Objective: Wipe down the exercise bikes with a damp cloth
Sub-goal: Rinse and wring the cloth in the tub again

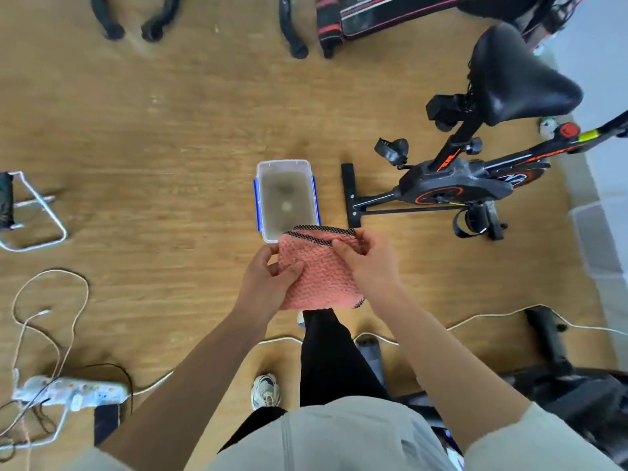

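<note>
A pink knitted cloth (317,278) with a black-dotted hem is held in front of me, over the near end of a clear plastic tub (286,164) of murky water on the wooden floor. My left hand (268,280) pinches the cloth's left edge with thumb on top. My right hand (365,258) pinches its upper right edge near the hem. A black exercise bike (452,185) with orange trim and a black saddle (513,79) stands to the right of the tub.
Another bike's black handlebars (136,18) and frame (373,11) lie along the top. A white wire stand (37,212) is at the left. A power strip (71,390) and white cables trail across the floor near my feet. Dark equipment (577,385) sits at lower right.
</note>
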